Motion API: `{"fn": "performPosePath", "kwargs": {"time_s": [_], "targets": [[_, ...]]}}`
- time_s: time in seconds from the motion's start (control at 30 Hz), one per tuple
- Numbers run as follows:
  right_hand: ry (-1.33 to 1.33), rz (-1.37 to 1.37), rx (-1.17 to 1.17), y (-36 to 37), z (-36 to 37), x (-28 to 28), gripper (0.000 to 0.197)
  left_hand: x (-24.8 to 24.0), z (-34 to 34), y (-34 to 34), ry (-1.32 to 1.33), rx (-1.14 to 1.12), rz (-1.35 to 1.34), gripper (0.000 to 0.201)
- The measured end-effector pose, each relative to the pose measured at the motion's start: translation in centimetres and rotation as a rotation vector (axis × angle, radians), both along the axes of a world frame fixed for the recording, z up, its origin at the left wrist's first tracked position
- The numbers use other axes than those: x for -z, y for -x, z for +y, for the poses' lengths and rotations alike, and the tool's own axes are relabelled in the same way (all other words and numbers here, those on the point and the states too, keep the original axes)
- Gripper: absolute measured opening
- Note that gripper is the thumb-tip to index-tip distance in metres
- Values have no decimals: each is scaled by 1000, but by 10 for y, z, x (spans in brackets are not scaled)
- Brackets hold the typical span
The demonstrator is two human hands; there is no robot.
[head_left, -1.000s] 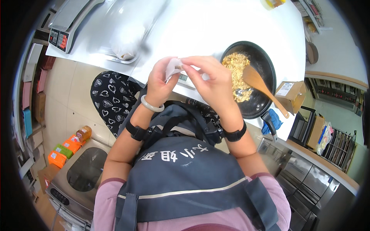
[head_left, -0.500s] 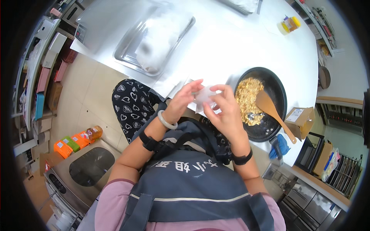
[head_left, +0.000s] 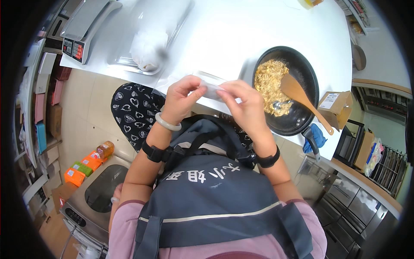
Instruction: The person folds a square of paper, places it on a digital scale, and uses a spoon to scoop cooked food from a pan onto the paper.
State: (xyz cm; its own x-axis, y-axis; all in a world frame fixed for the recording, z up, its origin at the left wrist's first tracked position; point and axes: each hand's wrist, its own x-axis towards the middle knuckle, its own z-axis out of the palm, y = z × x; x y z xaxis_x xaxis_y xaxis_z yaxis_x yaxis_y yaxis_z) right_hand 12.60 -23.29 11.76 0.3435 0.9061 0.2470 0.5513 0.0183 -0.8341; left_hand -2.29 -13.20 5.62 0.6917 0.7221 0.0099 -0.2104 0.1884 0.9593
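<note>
A small, thin, whitish translucent piece (head_left: 210,90) is held out between both hands at the table's near edge; I cannot tell its kind. My left hand (head_left: 184,98) pinches its left end between thumb and fingers. At the other end, my right hand (head_left: 242,102) grips it likewise. To the right stands a black frying pan (head_left: 304,69) with a crumbly yellow-brown food mix (head_left: 271,84) on its left side. A wooden spatula (head_left: 297,91) and a metal spoon (head_left: 282,103) rest in the pan. Farther left, a metal tray (head_left: 129,67) bears a white wrapped bundle (head_left: 146,47).
A scale (head_left: 82,39) stands at the far left of the white table. Right of the pan sit an opened cardboard box (head_left: 335,105) and a blue cloth (head_left: 317,140) by its handle. Behind my left forearm part of another hand (head_left: 116,194) shows.
My fingers, earlier spread around the rounded piece, now pinch it at both ends, and it looks flatter and longer. The view has shifted, showing more of the scale. Another hand has appeared at lower left.
</note>
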Motion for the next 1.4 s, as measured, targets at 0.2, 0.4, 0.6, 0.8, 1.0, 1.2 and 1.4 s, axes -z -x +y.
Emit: {"fn": "performPosePath", "kwargs": {"time_s": [0.2,0.4,0.6,0.8,1.0,1.2,1.4], "targets": [[11,39,-5,3,7,1,16,-21,20,9,-347,172,212,10],[107,240,146,-12,4,33,19,-18,105,26,-85,-324,261,16],[290,218,62,-17,-18,52,16,36,295,55,-588,-796,758,29],[413,191,85,-10,-35,65,17,51,365,4,-553,-706,1099,26],[413,107,81,-6,-23,60,14,99,389,-17,-518,-618,952,42],[351,48,-25,-1,-1,53,13,61,376,19,-876,-647,633,37],[265,-175,-111,17,66,71,12,14,190,55,-623,-461,514,17]]}}
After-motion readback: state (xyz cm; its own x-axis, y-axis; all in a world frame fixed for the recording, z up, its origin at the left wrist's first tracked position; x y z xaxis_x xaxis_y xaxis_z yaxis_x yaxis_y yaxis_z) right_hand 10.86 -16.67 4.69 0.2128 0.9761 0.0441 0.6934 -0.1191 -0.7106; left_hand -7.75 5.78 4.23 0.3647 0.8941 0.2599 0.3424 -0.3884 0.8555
